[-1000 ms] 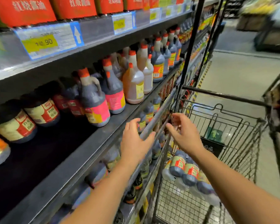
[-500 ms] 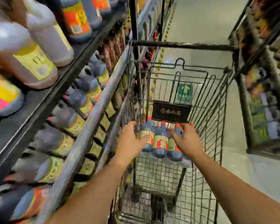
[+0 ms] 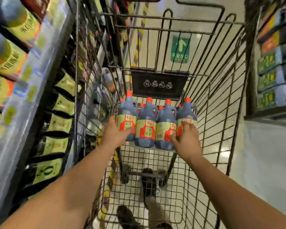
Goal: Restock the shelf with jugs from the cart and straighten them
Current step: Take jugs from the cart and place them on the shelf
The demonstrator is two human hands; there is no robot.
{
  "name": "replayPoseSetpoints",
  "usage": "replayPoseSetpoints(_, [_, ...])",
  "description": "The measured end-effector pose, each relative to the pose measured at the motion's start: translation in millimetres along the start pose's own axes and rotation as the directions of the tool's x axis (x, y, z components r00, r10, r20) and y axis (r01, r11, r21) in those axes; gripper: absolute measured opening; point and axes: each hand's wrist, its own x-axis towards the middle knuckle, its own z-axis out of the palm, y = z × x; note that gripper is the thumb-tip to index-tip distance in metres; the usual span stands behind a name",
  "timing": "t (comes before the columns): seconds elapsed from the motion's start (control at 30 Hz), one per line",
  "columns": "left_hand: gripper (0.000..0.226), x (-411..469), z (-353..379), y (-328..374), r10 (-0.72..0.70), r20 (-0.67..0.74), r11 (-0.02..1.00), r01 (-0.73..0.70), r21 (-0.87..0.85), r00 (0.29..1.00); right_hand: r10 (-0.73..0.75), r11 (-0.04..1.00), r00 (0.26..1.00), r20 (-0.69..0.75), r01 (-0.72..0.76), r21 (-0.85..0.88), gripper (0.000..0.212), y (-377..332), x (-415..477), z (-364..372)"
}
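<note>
Four dark jugs (image 3: pixel 155 128) with orange caps and red-and-yellow labels stand upright in a row toward the far end of a wire cart (image 3: pixel 221 104). More orange caps show just behind them. The left hand (image 3: pixel 116 134) cups the leftmost jug (image 3: pixel 127 113), fingers along its left side and thumb across the label. The right hand (image 3: pixel 186 139) curls its fingers over the label of the rightmost jug (image 3: pixel 187 111). It is unclear whether either jug is lifted yet. A shelf (image 3: pixel 36 66) runs along the left, too blurred to show its yellow-labelled stock clearly. By the look of it, the restock is unfinished. A batch sits in the cart, every one of these jugs has yet to cross to the shelf, and straightening follows that.
</note>
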Motion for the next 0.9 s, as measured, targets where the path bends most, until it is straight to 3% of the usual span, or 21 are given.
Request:
replayPoseSetpoints(0.17, [0.110,44.8,22.5,-1.8,-0.074,-0.003,0.997,0.074,0.019,0.997,0.004,0.994,1.000,0.023,-0.002,-0.107,0.064,8.8,11.7,23.4])
replayPoseSetpoints(0.3, [0.102,68.5,38.8,0.9,-0.102,-0.009,0.995,0.101,-0.015,0.995,0.031,0.990,0.999,0.010,-0.029,-0.138,0.081,12.2,19.0,35.3])
replayPoseSetpoints(0.47, [0.116,85.7,47.5,0.8,-0.144,-0.043,0.990,0.144,-0.005,0.989,0.011,0.984,1.000,0.007,-0.009,-0.179,0.089,10.6,26.2,47.5])
replayPoseSetpoints(0.6, [0.101,88.7,48.8,2.2,-0.173,-0.068,0.984,0.169,-0.054,0.983,0.036,0.977,0.999,-0.013,-0.038,-0.212,0.084,3.7,28.4,56.2])
replayPoseSetpoints(0.73, [0.088,78.3,47.6,2.5,-0.125,-0.118,0.990,0.116,-0.083,0.985,0.076,0.968,0.997,-0.004,-0.074,-0.238,0.089,-5.3,32.9,60.4])
replayPoseSetpoints(0.9, [0.095,55.0,34.8,3.3,-0.050,-0.169,0.997,0.038,-0.071,0.984,0.062,0.967,0.998,-0.028,-0.066,-0.245,0.091,-24.8,44.0,61.4])
